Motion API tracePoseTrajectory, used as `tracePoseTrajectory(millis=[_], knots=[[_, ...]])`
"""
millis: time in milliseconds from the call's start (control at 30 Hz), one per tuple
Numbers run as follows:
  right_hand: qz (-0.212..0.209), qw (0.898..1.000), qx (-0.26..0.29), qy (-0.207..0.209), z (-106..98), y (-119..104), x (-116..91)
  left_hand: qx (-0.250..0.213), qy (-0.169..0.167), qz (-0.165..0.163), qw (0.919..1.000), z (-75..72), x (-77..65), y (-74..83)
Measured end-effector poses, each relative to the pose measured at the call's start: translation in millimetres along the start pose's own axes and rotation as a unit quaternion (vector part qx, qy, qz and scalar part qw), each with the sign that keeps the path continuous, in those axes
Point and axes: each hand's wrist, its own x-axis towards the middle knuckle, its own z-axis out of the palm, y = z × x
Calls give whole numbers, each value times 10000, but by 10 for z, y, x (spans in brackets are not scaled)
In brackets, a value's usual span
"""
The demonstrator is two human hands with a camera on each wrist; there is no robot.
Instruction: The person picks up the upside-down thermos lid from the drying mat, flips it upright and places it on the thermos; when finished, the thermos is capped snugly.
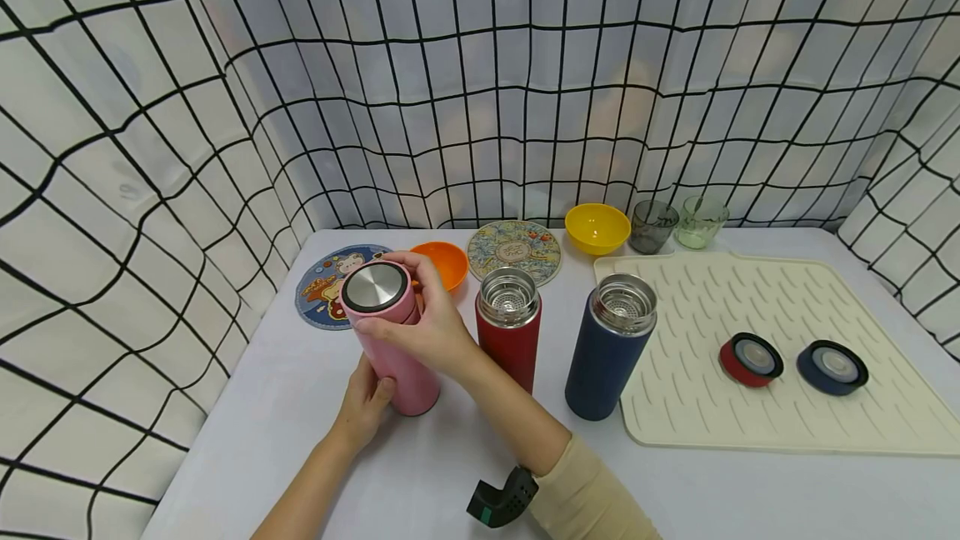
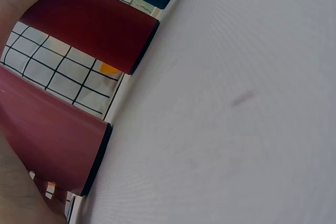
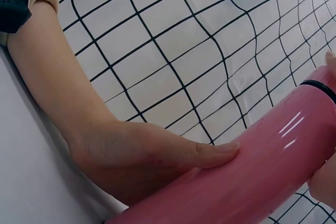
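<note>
A pink thermos [image 1: 405, 373] stands upright on the table, its lid [image 1: 375, 286] topped by a brushed steel disc. Low on its body, my left hand [image 1: 362, 408] grips it, the thumb lying along the pink side in the right wrist view. My right hand [image 1: 427, 319] reaches across and holds the lid end between thumb and fingers. To the right stand a red thermos [image 1: 510, 348] and a dark blue thermos [image 1: 606, 365], both without lids, with strainers in their steel necks. The right forearm partly covers the red one.
A cream drying mat [image 1: 697, 415] at right bears a red lid [image 1: 750, 359] and a blue lid [image 1: 832, 367]. Along the back are an orange bowl [image 1: 447, 263], a yellow bowl [image 1: 597, 228], two glasses [image 1: 654, 227] and two round patterned mats [image 1: 513, 250]. Black netting [image 1: 525, 90] surrounds the table.
</note>
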Motion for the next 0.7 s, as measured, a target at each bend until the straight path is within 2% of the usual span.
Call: tracePoseTrajectory(millis=[200,300,500,600,700], knots=[[-471,9982,127,-336,-21,18,6,30,81,59,9999,1,-5,-13],[-388,9990,92,-217,-23,12,3,56,80,43,9999,-1,-6,-16],[-8,9993,-177,325,2,-9,-15,68,32,94,9999,8,3,2],[-224,9986,-306,378,10,5,-14,46,62,119,9999,10,4,5],[-520,9982,-278,136,3,22,-4,29,95,106,9999,12,2,-1]])
